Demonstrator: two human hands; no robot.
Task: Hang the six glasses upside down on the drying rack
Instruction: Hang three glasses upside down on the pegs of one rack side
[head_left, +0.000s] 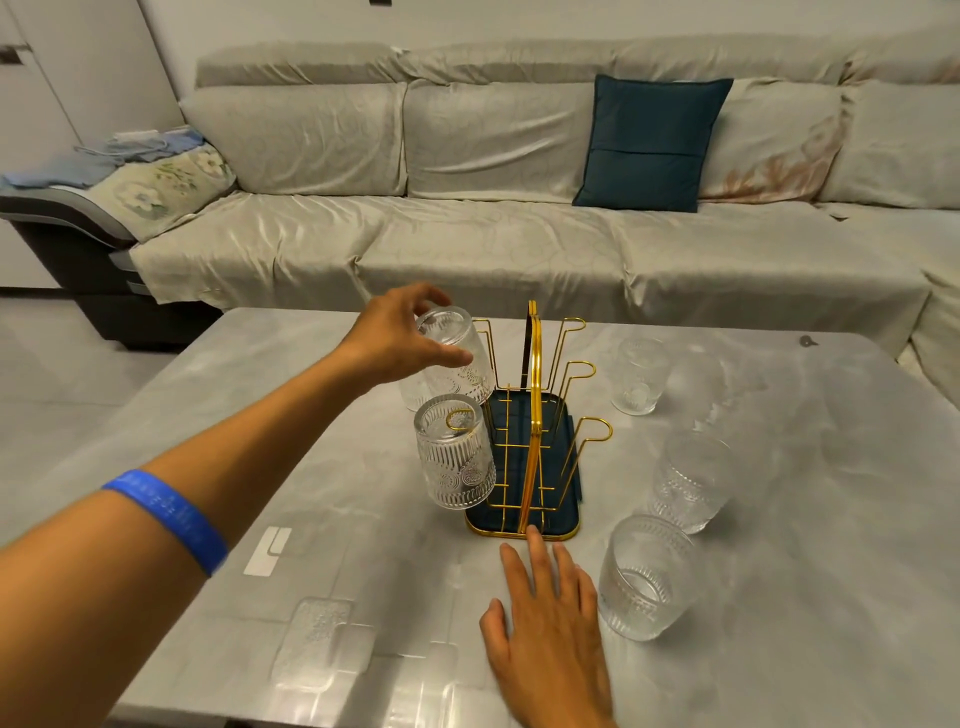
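Observation:
A gold wire drying rack (535, 415) on a dark blue tray stands mid-table. On its left side one embossed glass (454, 452) hangs upside down on the nearest prong. Another glass shows partly behind my left hand (400, 340), which grips a third glass (460, 353) upside down and tilted over the far left prongs. Three glasses stand upright right of the rack: a far glass (638, 376), a middle glass (688, 480) and a near glass (644, 577). My right hand (545, 623) lies flat on the table with its fingers apart, fingertips at the tray's front edge.
The grey marble-look table (311, 519) has a white mark (267, 551) and a clear coaster-like patch (322, 639) at front left. Behind the table runs a long covered sofa (467, 234) with a dark teal cushion (649, 140).

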